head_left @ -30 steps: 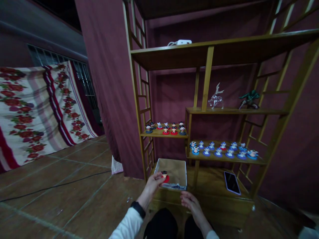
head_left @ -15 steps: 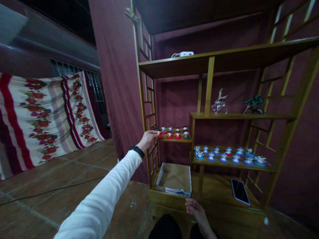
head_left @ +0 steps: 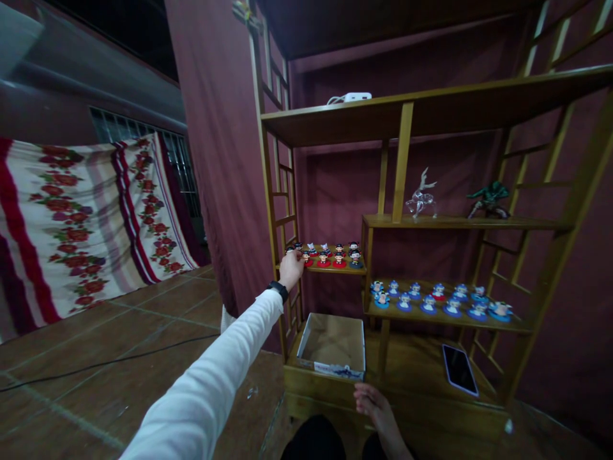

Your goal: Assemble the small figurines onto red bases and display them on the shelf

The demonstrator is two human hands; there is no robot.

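My left hand point(head_left: 291, 269) reaches to the left end of a small shelf, fingers curled together. Its fingertips are beside a red-based figurine point(head_left: 307, 259), the leftmost seen in the front row; whatever lies within the fingers is hidden. Just above the knuckles a dark-haired figurine point(head_left: 290, 250) partly shows. More small figurines, such as a red-based one point(head_left: 323, 259) and a dark-based one point(head_left: 355, 258), stand in two rows to the right. Low in front of the cabinet, my right hand point(head_left: 371, 402) hangs with loosely bent fingers and nothing visible in it, near an open cardboard box point(head_left: 309, 337).
Several blue-based figurines point(head_left: 428, 304) line the lower right shelf. Above them stand a clear figure point(head_left: 421, 201) and a green figure point(head_left: 489, 199). A phone point(head_left: 460, 369) lies on the cabinet base. A white power strip point(head_left: 357, 97) rests on the upper shelf.
My left hand has moved slightly left along the shelf edge, away from the front red-based figurine, which now shows more fully and sits a little closer to its neighbour. My right hand stays low.
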